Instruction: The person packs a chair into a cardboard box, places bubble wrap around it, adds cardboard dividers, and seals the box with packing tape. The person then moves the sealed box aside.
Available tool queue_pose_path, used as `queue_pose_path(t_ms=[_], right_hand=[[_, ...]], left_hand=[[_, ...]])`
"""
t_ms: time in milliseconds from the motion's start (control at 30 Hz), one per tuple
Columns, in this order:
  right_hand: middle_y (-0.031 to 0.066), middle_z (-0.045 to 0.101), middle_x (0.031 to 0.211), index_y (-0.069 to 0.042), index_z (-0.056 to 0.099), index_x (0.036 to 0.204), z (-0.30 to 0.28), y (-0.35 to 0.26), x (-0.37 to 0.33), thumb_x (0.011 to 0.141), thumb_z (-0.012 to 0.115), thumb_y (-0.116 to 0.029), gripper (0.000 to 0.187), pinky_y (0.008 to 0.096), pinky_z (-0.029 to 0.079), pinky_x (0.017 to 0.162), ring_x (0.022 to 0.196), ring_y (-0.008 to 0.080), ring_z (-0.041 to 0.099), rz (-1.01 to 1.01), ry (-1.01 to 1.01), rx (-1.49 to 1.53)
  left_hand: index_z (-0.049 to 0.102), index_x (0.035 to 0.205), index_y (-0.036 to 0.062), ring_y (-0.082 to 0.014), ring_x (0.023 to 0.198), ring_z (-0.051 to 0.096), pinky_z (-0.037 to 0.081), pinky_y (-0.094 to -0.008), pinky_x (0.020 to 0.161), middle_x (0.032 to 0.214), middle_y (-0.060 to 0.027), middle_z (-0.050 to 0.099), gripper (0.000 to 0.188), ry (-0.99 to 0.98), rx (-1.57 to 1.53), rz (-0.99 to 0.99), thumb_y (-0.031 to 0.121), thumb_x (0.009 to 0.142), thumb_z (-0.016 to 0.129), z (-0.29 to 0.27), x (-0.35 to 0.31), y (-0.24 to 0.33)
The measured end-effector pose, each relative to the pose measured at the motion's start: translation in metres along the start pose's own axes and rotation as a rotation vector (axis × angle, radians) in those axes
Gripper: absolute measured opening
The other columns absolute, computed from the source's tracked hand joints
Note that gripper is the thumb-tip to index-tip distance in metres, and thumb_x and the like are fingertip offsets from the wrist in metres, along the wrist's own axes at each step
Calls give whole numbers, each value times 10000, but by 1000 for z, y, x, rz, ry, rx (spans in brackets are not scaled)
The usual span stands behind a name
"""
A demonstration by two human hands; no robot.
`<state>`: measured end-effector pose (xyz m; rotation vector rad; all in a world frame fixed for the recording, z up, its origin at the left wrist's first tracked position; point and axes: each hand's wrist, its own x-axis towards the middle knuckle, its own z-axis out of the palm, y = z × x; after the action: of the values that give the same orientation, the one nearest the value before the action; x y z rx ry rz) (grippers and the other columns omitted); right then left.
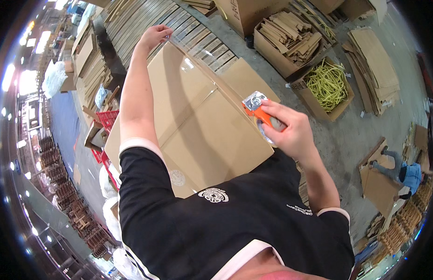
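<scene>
A large brown cardboard box lies in front of my body. My right hand is wrapped round an orange tape dispenser with a metal head, at the box's right side. From it a strip of clear packing tape stretches along the far right edge of the box to my left hand. The left fingers pinch the tape's free end beyond the box's far corner. Whether the strip's middle touches the cardboard I cannot tell.
Wooden slats of a pallet lie beyond the box. To the right stand a carton of cardboard strips, a carton of yellow-green straps and stacked flat cardboard. A red crate is at left. Another person bends over cardboard at far right.
</scene>
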<state>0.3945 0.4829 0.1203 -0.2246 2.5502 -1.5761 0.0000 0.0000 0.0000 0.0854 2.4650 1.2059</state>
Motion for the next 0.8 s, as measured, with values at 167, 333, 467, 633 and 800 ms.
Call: queue_pose_path(t_ms=[167,333,467,633,800], right_hand=[[178,753,1364,0,775,1224,49,6,7,852,838,-47,381,314,661,801,1047,252,812,-88,67,-2],[160,760,1349,8,772,1152,71,13,11,835,830,-45,326,299,653,645,840,235,816,-64,58,-18],[161,760,1351,11,768,1171,74,27,9,831,829,-41,350,298,652,645,870,234,817,-92,58,-40],[142,770,1321,-35,776,1158,77,36,4,811,827,-110,359,354,638,743,852,282,794,-32,60,-19],[135,777,1307,-34,775,1156,74,39,7,803,825,-101,363,380,643,827,970,300,798,-101,111,-46]], left_hand=[[786,1155,65,-166,925,682,532,-355,853,984,-33,772,250,61,482,67,274,1020,758,-2,-1,-7],[790,1165,65,-168,967,697,541,-354,915,1036,-45,794,307,40,433,-91,327,1006,771,8,-9,-21],[797,1172,84,-161,949,695,542,-359,904,1027,-29,795,307,20,331,-92,336,998,782,12,-8,-23],[805,1258,101,-223,1136,687,534,-417,992,1232,-71,774,530,-5,195,-320,507,920,851,8,-12,-22],[657,1488,42,-344,1364,624,487,-502,1125,1416,-207,699,981,92,140,-687,752,830,818,8,-18,-37]])
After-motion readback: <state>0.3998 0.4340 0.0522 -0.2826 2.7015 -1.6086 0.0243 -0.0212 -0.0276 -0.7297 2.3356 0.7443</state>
